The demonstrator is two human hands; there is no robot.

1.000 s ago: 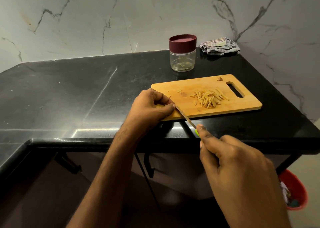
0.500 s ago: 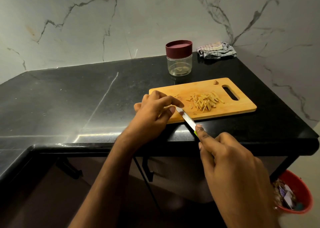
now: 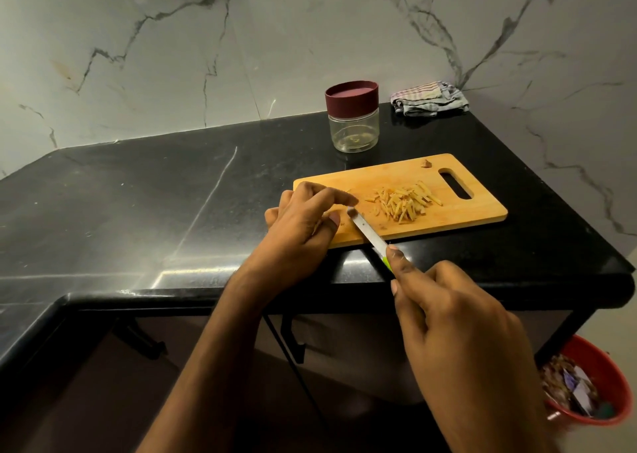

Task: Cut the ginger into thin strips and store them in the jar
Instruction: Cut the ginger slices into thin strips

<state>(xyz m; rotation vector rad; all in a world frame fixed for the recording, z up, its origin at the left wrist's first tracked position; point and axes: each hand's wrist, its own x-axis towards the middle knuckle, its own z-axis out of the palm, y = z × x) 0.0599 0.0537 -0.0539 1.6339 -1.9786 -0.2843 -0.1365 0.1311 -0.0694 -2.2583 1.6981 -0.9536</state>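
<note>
Ginger strips heaped on a board, knife in the right hand.

The black worktop (image 3: 138,204) carries a wooden cutting board (image 3: 482,211) near its front edge, and behind it a clear jar (image 3: 353,132) with its maroon lid (image 3: 351,95) on. The right hand (image 3: 458,342) grips the green-handled knife (image 3: 370,237), blade angled onto the board. The left hand (image 3: 303,225) rests at the board's left end, fingers curled; whether it pinches anything I cannot tell. The ginger strips (image 3: 403,202) lie piled mid-board, with one small ginger scrap (image 3: 426,164) by the far edge.
</note>
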